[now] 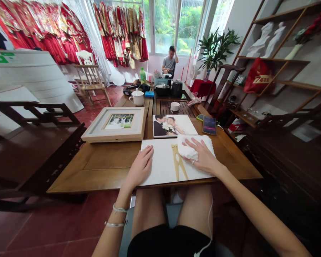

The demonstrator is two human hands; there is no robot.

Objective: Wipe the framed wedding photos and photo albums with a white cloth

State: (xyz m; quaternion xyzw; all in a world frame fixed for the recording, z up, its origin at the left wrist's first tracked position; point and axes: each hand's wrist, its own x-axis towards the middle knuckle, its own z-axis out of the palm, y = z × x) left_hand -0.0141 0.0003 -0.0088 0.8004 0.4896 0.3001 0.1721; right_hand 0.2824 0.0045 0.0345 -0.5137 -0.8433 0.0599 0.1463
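Note:
A flat white panel [160, 160] lies at the table's near edge in front of me. My left hand [143, 165] rests flat on its left side, fingers extended, holding nothing. Over a bunched white cloth [187, 151] on the panel's right side, my right hand [202, 155] presses down with spread fingers, keeping hold of it. Between my hands is a flat yellowish shape [176, 162] with an animal-like head and two long legs; whether it is loose or printed I cannot tell. Just behind the panel lies a photo print of a couple [173, 125].
A pale framed photo [113, 125] lies on the wooden table [104, 157] to the left. Phones [209, 125] are at the right. Farther back stand a white lidded cup [137, 97], a small bowl [174, 106] and a dark pot [163, 89]. A person [170, 62] sits beyond the far end.

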